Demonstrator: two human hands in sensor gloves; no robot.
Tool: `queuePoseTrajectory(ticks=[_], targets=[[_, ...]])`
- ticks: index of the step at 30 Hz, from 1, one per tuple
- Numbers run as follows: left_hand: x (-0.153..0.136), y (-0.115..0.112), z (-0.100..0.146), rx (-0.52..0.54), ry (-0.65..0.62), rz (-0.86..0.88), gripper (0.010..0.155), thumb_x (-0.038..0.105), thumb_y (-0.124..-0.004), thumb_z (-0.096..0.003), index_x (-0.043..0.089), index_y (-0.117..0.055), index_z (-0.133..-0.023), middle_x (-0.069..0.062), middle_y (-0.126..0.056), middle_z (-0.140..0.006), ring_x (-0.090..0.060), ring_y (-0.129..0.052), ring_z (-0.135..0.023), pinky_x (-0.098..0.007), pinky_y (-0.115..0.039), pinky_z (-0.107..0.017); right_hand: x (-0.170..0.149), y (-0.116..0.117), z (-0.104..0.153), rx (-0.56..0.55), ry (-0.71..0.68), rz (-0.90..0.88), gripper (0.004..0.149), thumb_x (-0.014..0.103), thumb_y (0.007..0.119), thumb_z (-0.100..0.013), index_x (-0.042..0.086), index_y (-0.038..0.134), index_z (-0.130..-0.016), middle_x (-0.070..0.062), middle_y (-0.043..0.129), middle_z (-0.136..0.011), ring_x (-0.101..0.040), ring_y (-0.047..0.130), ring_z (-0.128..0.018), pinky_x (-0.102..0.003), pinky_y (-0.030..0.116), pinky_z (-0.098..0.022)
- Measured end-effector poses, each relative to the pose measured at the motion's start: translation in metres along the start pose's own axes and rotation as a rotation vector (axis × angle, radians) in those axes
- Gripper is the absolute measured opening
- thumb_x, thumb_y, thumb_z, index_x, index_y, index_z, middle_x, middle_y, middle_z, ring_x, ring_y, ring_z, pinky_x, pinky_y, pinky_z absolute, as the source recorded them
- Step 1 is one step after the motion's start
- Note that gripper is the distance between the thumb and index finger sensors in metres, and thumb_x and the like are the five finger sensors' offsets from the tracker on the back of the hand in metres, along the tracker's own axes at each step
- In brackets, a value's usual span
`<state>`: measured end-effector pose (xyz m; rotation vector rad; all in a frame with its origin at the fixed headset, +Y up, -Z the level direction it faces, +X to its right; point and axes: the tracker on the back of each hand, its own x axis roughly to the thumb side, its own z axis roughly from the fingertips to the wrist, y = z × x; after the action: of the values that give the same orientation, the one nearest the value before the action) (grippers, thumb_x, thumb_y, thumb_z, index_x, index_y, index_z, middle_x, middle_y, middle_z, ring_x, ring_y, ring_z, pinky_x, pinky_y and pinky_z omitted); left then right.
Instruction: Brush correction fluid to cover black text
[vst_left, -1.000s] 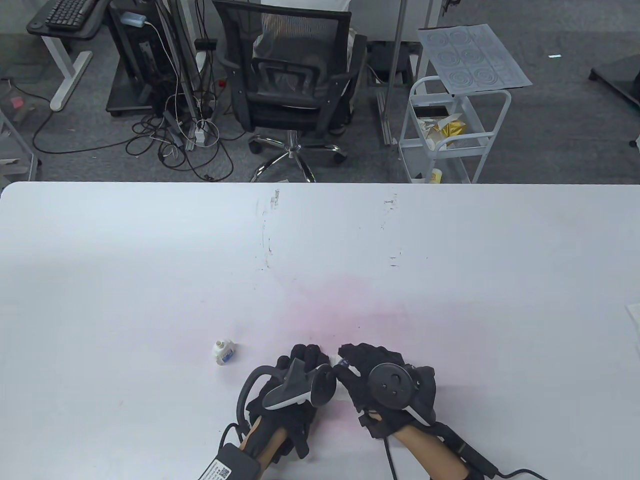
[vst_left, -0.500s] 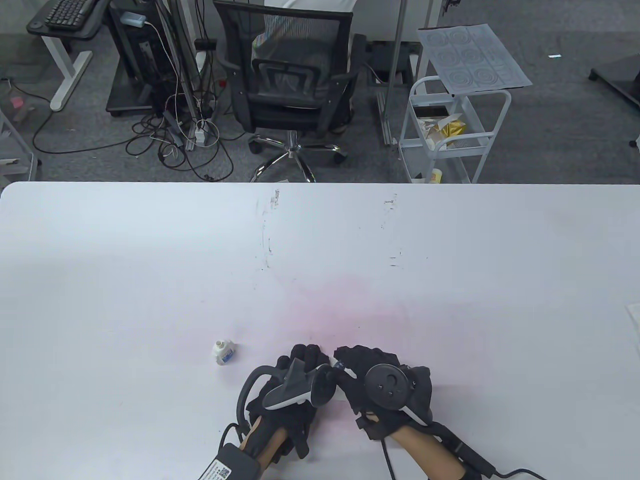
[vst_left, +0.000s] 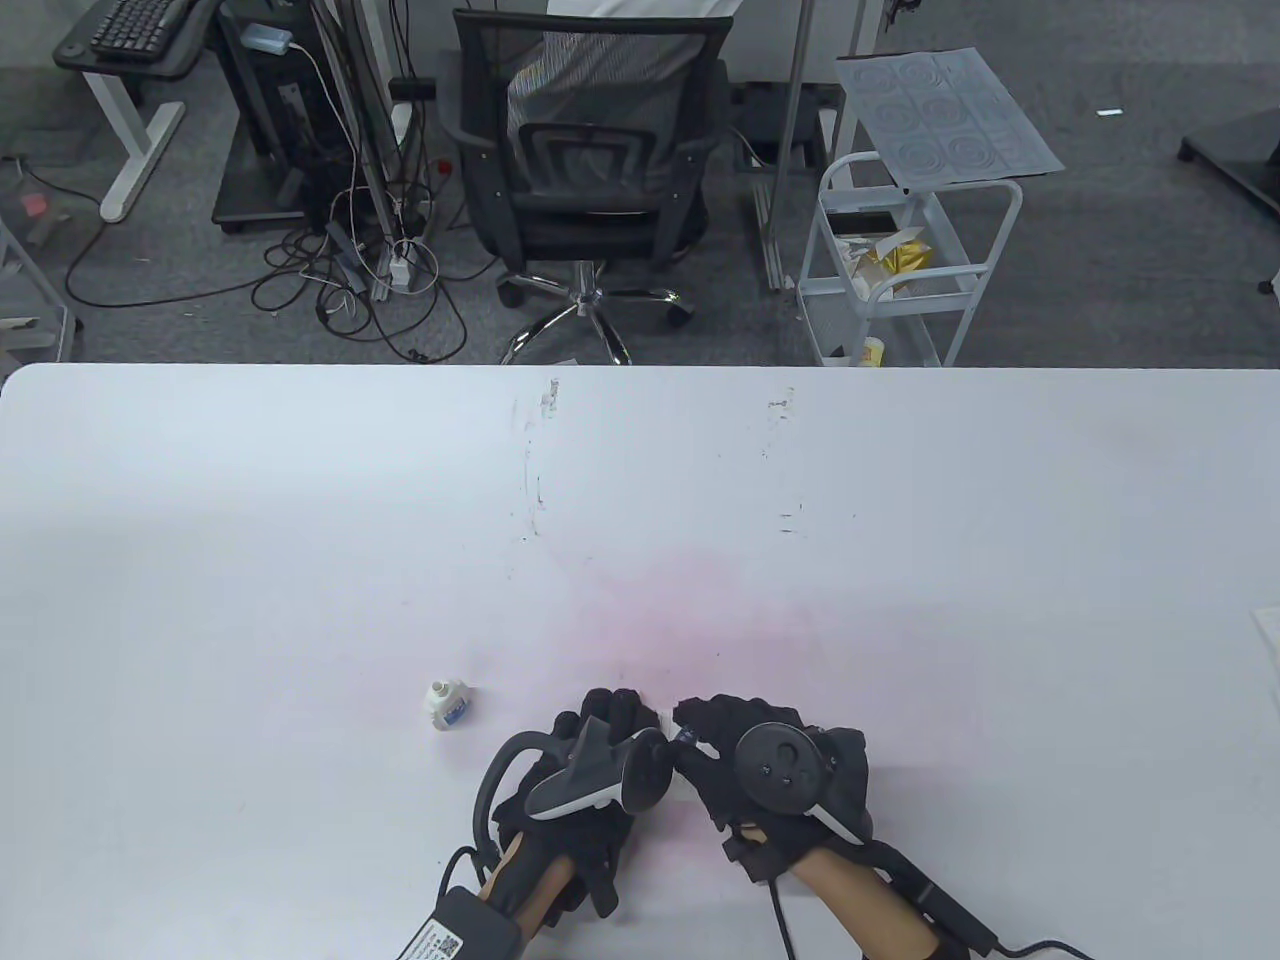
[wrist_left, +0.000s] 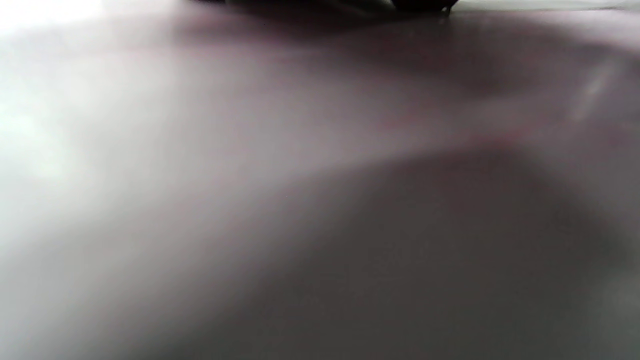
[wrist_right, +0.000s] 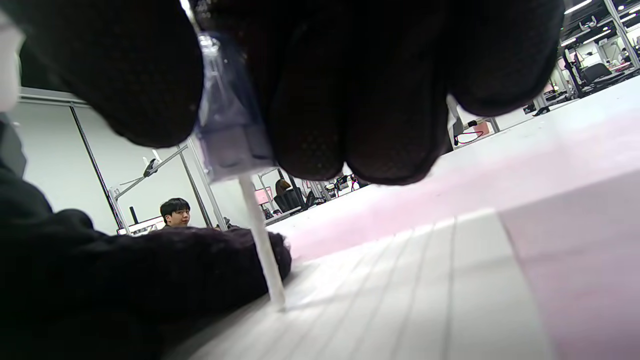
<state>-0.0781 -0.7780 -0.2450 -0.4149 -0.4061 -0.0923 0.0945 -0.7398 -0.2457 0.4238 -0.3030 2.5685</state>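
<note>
My right hand (vst_left: 692, 728) pinches the correction-fluid brush by its clear cap (wrist_right: 227, 135). The white brush stem (wrist_right: 261, 240) points down and its tip touches a lined sheet of paper (wrist_right: 450, 280). My left hand (vst_left: 612, 708) rests on the table just left of the brush, fingers (wrist_right: 150, 280) lying on the paper's edge. In the table view the hands hide nearly all of the paper (vst_left: 682, 790). The open white fluid bottle (vst_left: 448, 704) stands to the left of my left hand. No black text shows in any view. The left wrist view shows only blurred tabletop.
The white table (vst_left: 640, 500) has a pink stain around the hands and faint scuff marks further back. A paper edge (vst_left: 1268, 640) shows at the table's right side. An office chair (vst_left: 590, 170) and a white cart (vst_left: 900, 260) stand beyond the far edge.
My right hand shifted slightly left with the brush, then back right and a little nearer. My left hand and the bottle stayed still. The chair behind the table turned.
</note>
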Motion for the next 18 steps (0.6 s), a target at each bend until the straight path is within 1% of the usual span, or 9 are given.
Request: queuePoseTrajectory(ticks=[5,9,12,18], targets=[[0.0,0.0,0.0,0.0,0.0,0.0,0.065,0.042,-0.055,-0.051,0.027,-0.026,-0.107,-0.007,-0.019,-0.117,-0.033,-0.029,-0.112,-0.049,-0.039,-0.082,0.0007,-0.0051,0.0004,-0.048,-0.002,-0.017,0.049,0.049,0.089,-0.033,0.019,0.09,-0.073,-0.006,0.096,-0.064,-0.031,0.104,-0.051,-0.054,0.079,-0.047],[0.0,0.0,0.0,0.0,0.0,0.0,0.065,0.042,-0.055,-0.0511,0.027,-0.026,-0.107,-0.007,-0.019,-0.117,-0.033,-0.029,-0.112,-0.049,-0.039,-0.082,0.0016,-0.0031,-0.0006,-0.068,-0.017,-0.019,0.05,0.049,0.089,-0.033,0.02,0.089,-0.074,-0.005,0.095,-0.066,-0.031,0.103,-0.053,-0.054,0.079,-0.048],[0.0,0.0,0.0,0.0,0.0,0.0,0.065,0.042,-0.055,-0.0511,0.027,-0.026,-0.107,-0.007,-0.019,-0.117,-0.033,-0.029,-0.112,-0.049,-0.039,-0.082,0.0024,0.0007,-0.0021,-0.044,-0.027,-0.012,0.05,0.048,0.089,-0.033,0.02,0.089,-0.074,-0.005,0.095,-0.066,-0.031,0.103,-0.054,-0.054,0.079,-0.049],[0.0,0.0,0.0,0.0,0.0,0.0,0.065,0.042,-0.055,-0.051,0.027,-0.026,-0.107,-0.007,-0.019,-0.117,-0.033,-0.028,-0.112,-0.049,-0.039,-0.082,0.0009,0.0001,-0.0003,-0.003,-0.009,0.019,0.049,0.048,0.089,-0.033,0.019,0.09,-0.073,-0.006,0.095,-0.065,-0.032,0.104,-0.052,-0.054,0.079,-0.048]])
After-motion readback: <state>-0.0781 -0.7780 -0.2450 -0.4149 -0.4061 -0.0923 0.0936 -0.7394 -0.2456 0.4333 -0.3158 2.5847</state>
